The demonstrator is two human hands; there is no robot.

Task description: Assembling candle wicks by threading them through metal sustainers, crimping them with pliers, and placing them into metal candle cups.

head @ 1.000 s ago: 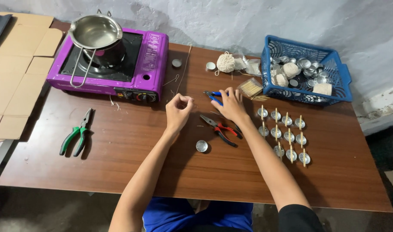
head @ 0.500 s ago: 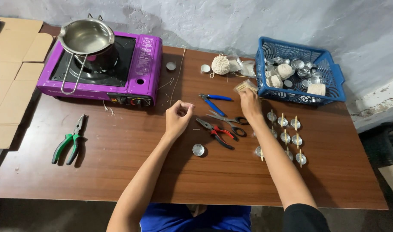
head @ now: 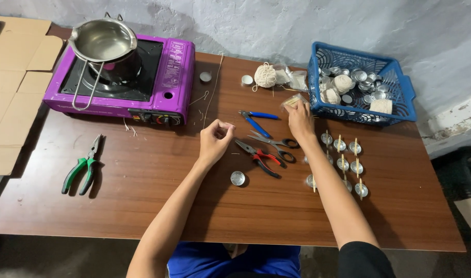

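A brown wooden table [head: 143, 206] stands against a rough grey wall, with flattened cardboard [head: 11, 87] on the floor off its far-left end. Taking the small round metal cup [head: 238, 178] near the middle of the table as the mark: it sits alone and empty, shiny, open side up, just in front of the person.

Just beyond it and a little left, the left hand [head: 216, 138] hovers over the wood with thumb and fingers pinched together; whether a thin wick is caught between them is too small to tell. Just right of the cup lie red-handled pliers [head: 258, 156] and, beyond those, black-handled scissors [head: 274, 143], then blue-handled pliers [head: 256, 121], all within easy reach. Farther right stand rows of filled cups [head: 348, 164], each with a small stick laid across its rim, seemingly to keep a wick upright.

Beyond the scissors, the right hand [head: 300, 119] is stretched forward, fingers closed on a small clear packet of sticks [head: 293, 102] just beside the blue basket [head: 395, 82], which holds more metal cups and balls of string. A ball of string [head: 265, 76] lies left of the basket. Far left of the cup lie green-handled pliers [head: 83, 166]; beyond them, a purple portable stove [head: 163, 77] carries a steel pot [head: 102, 42].
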